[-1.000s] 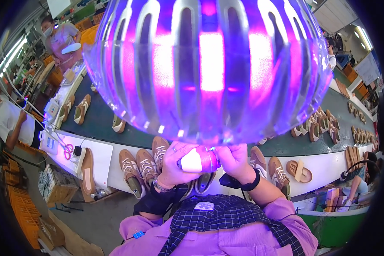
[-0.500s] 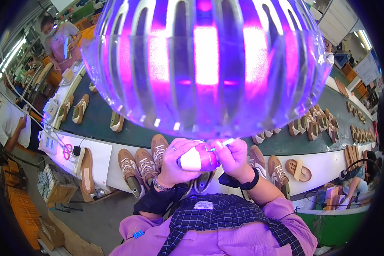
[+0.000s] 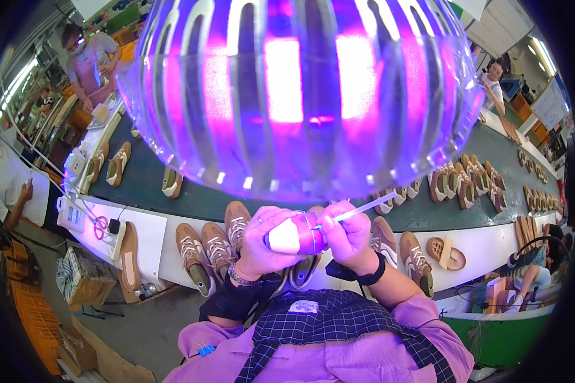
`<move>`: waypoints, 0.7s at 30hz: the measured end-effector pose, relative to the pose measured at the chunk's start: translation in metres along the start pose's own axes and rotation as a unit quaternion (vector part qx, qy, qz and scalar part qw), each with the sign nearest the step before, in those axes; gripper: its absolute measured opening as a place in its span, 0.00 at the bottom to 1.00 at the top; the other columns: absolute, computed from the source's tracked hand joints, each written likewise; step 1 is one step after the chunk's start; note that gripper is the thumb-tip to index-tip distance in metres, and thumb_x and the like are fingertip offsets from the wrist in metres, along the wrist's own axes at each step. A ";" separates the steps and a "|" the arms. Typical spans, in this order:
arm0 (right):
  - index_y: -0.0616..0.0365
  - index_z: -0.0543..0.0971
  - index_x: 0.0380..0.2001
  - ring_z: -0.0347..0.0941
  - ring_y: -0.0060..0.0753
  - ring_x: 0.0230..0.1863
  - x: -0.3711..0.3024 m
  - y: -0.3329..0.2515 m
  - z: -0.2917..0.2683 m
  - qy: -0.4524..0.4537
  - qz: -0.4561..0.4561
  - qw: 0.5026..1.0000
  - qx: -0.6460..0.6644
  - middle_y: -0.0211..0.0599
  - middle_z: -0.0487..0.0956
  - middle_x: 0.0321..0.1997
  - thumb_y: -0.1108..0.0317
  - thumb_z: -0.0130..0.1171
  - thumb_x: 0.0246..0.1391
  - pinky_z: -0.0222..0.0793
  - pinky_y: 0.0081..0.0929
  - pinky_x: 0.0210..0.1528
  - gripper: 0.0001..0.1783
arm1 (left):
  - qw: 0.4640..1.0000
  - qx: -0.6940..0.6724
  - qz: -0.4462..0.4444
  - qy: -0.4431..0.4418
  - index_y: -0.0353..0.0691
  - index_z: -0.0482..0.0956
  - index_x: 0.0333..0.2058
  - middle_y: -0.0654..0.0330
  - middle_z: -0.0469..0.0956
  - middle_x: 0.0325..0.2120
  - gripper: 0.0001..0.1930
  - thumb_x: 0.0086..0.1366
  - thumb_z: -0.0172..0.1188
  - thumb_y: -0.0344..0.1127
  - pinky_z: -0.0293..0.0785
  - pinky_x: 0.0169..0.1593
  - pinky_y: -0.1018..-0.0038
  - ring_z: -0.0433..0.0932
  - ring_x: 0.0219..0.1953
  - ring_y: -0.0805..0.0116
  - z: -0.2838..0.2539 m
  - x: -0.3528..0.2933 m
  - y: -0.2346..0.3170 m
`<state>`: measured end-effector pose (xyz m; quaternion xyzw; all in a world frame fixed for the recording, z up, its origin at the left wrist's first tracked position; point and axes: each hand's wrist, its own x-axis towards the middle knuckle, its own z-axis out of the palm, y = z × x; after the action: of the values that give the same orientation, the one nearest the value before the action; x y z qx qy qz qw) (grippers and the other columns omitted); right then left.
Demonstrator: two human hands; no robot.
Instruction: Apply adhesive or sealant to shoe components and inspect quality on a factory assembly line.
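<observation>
My left hand [image 3: 257, 246] is closed around a shoe [image 3: 283, 239] with a white end, held up in front of my chest under purple light. My right hand [image 3: 349, 241] pinches a thin white stick-like tool [image 3: 363, 209], whose tip meets or nearly meets the shoe's side; whether it touches I cannot tell. Part of the shoe is hidden behind my fingers. Brown laced sneakers [image 3: 191, 252] stand just left of my left wrist, and another sneaker [image 3: 383, 239] stands beside my right hand.
A large ribbed lamp [image 3: 300, 127] glowing purple hangs right above my hands. Beyond it runs a dark green conveyor belt [image 3: 421, 210] carrying several sneakers [image 3: 469, 182]. Scissors [image 3: 100, 228], a shoe sole [image 3: 130, 262] and a sandal-like sole [image 3: 445, 254] lie on the white ledge. Co-workers [image 3: 92, 60] stand around.
The white tool in my right hand has tilted, and more of it now shows toward the upper right. My left hand stays on the shoe. The lamp appears shifted slightly left.
</observation>
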<state>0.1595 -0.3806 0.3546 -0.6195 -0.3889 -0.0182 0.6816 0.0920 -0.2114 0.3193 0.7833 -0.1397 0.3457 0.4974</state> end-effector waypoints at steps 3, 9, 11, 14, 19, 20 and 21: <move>0.66 0.76 0.25 0.73 0.25 0.25 -0.001 0.000 -0.001 0.005 -0.018 0.999 -0.026 0.38 0.76 0.27 0.76 0.53 0.52 0.67 0.22 0.27 0.05 | 1.000 0.007 -0.005 -0.005 0.36 0.78 0.40 0.57 0.78 0.36 0.33 0.30 0.78 0.37 0.72 0.45 0.67 0.76 0.40 0.60 0.000 0.000 0.000; 0.65 0.76 0.25 0.72 0.24 0.25 -0.002 0.001 0.001 0.017 0.012 1.000 -0.007 0.37 0.76 0.27 0.75 0.53 0.53 0.66 0.21 0.26 0.06 | 1.000 -0.008 -0.011 -0.016 0.37 0.75 0.43 0.55 0.79 0.39 0.36 0.30 0.76 0.37 0.72 0.48 0.64 0.76 0.43 0.56 0.000 -0.001 -0.002; 0.65 0.76 0.25 0.72 0.24 0.25 -0.002 0.001 0.001 0.017 0.015 1.000 -0.011 0.36 0.76 0.27 0.75 0.54 0.53 0.66 0.21 0.26 0.06 | 1.000 -0.006 -0.013 -0.017 0.37 0.75 0.43 0.55 0.79 0.39 0.36 0.30 0.77 0.37 0.72 0.48 0.64 0.76 0.43 0.56 0.000 -0.001 -0.003; 0.65 0.77 0.25 0.72 0.24 0.24 -0.002 0.002 0.000 0.017 0.008 1.000 -0.015 0.36 0.76 0.27 0.75 0.54 0.53 0.66 0.21 0.26 0.05 | 1.000 -0.014 -0.011 -0.017 0.37 0.76 0.43 0.55 0.79 0.39 0.36 0.29 0.77 0.37 0.72 0.48 0.64 0.76 0.43 0.56 0.000 -0.001 -0.004; 0.65 0.77 0.26 0.72 0.23 0.24 -0.004 0.003 0.000 0.017 -0.010 1.000 -0.008 0.36 0.76 0.26 0.76 0.53 0.53 0.66 0.20 0.26 0.05 | 1.000 -0.013 -0.022 -0.016 0.37 0.76 0.43 0.56 0.79 0.39 0.36 0.28 0.78 0.36 0.72 0.47 0.64 0.76 0.42 0.57 0.001 -0.001 -0.004; 0.65 0.76 0.27 0.72 0.23 0.24 -0.005 0.003 0.000 0.016 -0.001 1.000 -0.003 0.36 0.76 0.26 0.76 0.53 0.53 0.66 0.20 0.26 0.04 | 0.999 -0.017 -0.030 -0.018 0.37 0.76 0.43 0.56 0.79 0.39 0.36 0.28 0.78 0.36 0.72 0.47 0.65 0.76 0.42 0.57 0.001 -0.001 -0.004; 0.65 0.76 0.27 0.72 0.22 0.24 -0.005 0.003 0.000 0.016 0.004 1.000 0.011 0.36 0.76 0.26 0.76 0.53 0.53 0.66 0.20 0.25 0.04 | 0.999 -0.018 -0.027 -0.017 0.37 0.76 0.43 0.56 0.79 0.39 0.36 0.28 0.78 0.36 0.72 0.47 0.65 0.76 0.42 0.57 0.001 -0.001 -0.005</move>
<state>0.1578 -0.3823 0.3493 -0.6133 -0.3754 -0.0210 0.6947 0.0943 -0.2104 0.3149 0.7835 -0.1335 0.3162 0.5180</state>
